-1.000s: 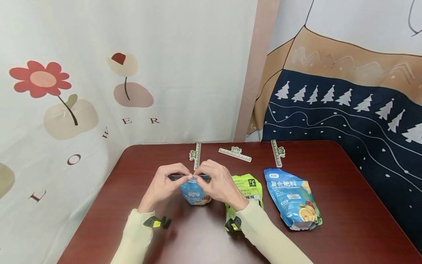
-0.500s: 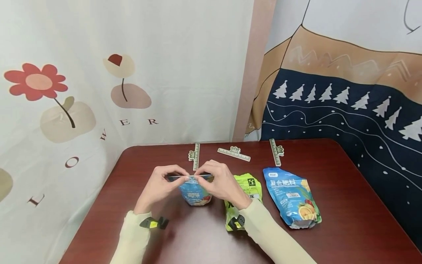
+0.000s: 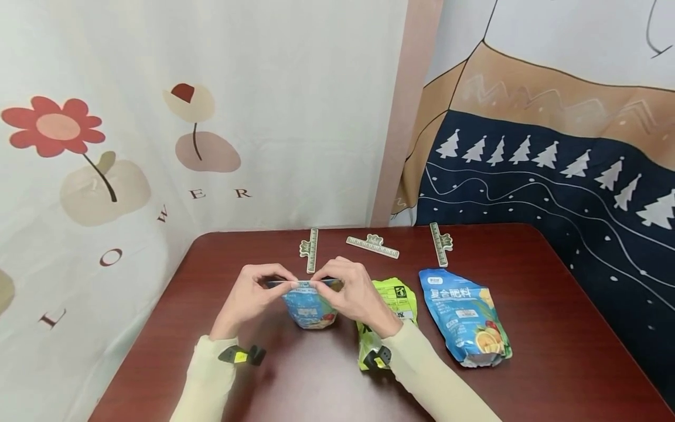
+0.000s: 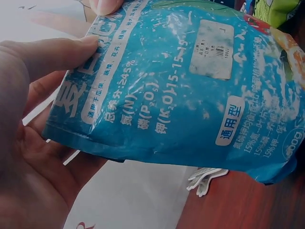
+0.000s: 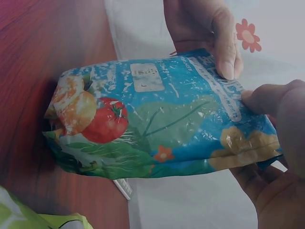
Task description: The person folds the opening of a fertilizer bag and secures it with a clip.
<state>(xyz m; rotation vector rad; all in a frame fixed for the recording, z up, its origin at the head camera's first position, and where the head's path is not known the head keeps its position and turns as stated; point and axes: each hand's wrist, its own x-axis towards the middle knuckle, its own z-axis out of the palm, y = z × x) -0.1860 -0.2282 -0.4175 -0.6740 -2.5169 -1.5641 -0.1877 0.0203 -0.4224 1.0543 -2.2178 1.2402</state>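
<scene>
A blue fertilizer pouch point(image 3: 309, 308) stands upright on the table, pinched along its top edge by both hands. At the top's left part, my left hand point(image 3: 257, 296) holds it between thumb and fingers. My right hand point(image 3: 348, 296) pinches the right part the same way, with a small gap between the two thumbs. The left wrist view shows the pouch's printed front point(image 4: 157, 90), the left thumb lying flat over the lettering. Fruit and vegetable pictures show on the pouch's lower side point(image 5: 105, 121) in the right wrist view. Fingers behind the top edge are partly hidden.
A green pouch point(image 3: 396, 296) lies partly under the right forearm. To its right lies a larger blue fertilizer pouch point(image 3: 466, 316). Along the back of the dark red table point(image 3: 548, 328) lie three ruler-shaped clips: a left clip point(image 3: 312, 250), a middle clip point(image 3: 372, 246) and a right clip point(image 3: 439, 245).
The fingertips, close together at the middle of the pouch's top edge a second ago, have slid apart, the left hand moving left. Both hands still pinch the edge.
</scene>
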